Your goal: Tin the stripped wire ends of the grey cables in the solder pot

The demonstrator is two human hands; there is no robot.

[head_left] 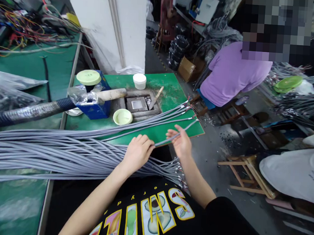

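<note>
My left hand (138, 150) is closed round a single grey cable (164, 142) in front of my body. Further along the same cable, my right hand (181, 143) has it between thumb and fingers, the fingers curled loosely. The cable's free end points up and right, past the green table's corner. Under my left wrist runs a thick bundle of grey cables (70, 158), its stripped ends (179, 174) lying close to my shirt. Beyond my hands, a smaller group of grey cables (157, 119) lies on the green table (172, 86), coloured wire tips at the right edge.
A square metal pot (137, 104) with a scraper (157, 97) is set into the table. Around it are a pale green bowl (123, 117), a white tub (139, 81) and a blue box (97, 106) with a hose. A person in purple (234, 69) sits at right.
</note>
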